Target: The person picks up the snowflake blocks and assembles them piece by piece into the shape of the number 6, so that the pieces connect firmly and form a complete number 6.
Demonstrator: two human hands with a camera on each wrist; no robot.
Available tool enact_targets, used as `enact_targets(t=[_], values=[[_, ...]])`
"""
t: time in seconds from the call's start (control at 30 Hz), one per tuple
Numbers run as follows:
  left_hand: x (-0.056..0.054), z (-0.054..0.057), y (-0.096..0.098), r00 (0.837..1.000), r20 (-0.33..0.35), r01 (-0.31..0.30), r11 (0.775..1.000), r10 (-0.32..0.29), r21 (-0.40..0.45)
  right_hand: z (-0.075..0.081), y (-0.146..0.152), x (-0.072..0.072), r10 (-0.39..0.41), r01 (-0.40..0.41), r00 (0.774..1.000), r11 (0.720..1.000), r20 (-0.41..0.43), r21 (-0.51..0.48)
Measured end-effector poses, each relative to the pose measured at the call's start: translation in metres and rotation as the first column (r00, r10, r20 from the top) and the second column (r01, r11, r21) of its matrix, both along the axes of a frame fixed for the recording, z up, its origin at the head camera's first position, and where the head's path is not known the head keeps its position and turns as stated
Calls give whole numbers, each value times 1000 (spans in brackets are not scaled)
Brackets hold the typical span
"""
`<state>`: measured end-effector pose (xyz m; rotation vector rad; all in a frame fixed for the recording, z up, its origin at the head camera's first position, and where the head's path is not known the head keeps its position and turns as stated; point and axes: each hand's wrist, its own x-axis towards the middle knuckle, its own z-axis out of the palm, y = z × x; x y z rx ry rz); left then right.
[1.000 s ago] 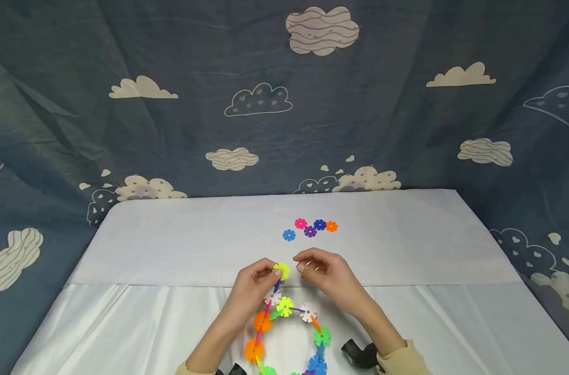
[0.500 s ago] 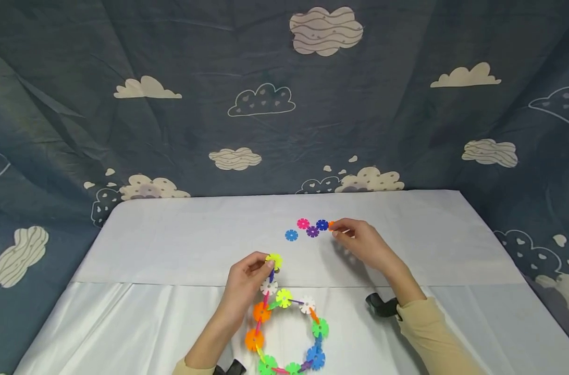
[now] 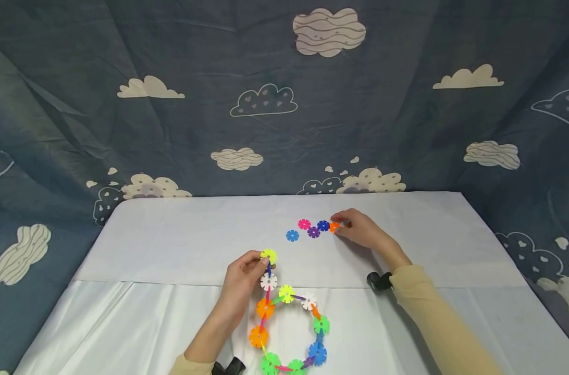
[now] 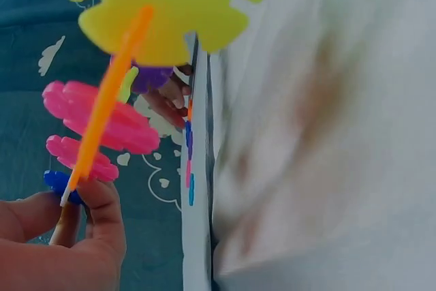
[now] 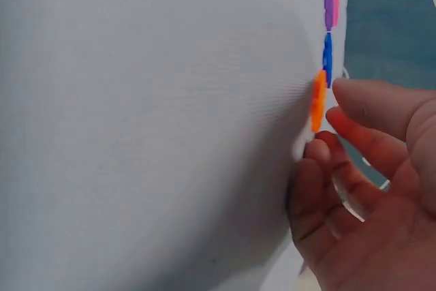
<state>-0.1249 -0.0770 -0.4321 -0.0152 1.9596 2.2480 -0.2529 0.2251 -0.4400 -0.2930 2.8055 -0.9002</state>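
My left hand (image 3: 241,276) pinches the upper end of a chain of slotted plastic flower discs, by a dark blue disc (image 4: 58,182) just under the yellow end disc (image 3: 268,256). The chain runs down through a white disc (image 3: 268,282) and an orange disc (image 3: 265,308) into a closed ring of colourful discs, with a light blue disc (image 3: 318,353) on its right. My right hand (image 3: 363,230) reaches to a loose orange disc (image 5: 318,101) lying flat on the table. Its thumb and forefinger stand apart at the disc's edge.
Left of the orange disc lie loose discs: dark blue (image 3: 323,225), purple (image 3: 313,232), pink (image 3: 304,224) and light blue (image 3: 292,236). A white cloth covers the table (image 3: 172,239). A dark cloud-print curtain (image 3: 195,130) hangs behind.
My right hand has moved from beside the chain's end, away and to the right, to the loose orange disc. The left hand has shifted slightly left with the chain, tipping its end upright.
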Motion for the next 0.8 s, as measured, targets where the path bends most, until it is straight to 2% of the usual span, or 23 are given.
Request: enact_targets(t=[0.1,0.27,0.37,0.6,0.7,0.8], values=[[-1,0,0,1000,13,-25,999,25,31,-3,0,-1,4,-4,1000,1000,-4,12],[-1,2,1,1000,14,-22,999,22,35,-3,-1,-2,-7,7,1000,1000,9,30],[-1,6,1,1000,-13,-21,999,22,48,-1,-1,-2,-9,8,1000,999,20,34],[2,20,0,993,-84,-76,995,82,68,1,-4,1,-6,4,999,999,32,43],[5,24,-1,992,-91,-85,994,91,68,0,-4,5,-26,25,999,999,26,46],[7,28,-2,988,-126,-77,995,84,66,-2,-3,10,-60,59,998,997,14,48]])
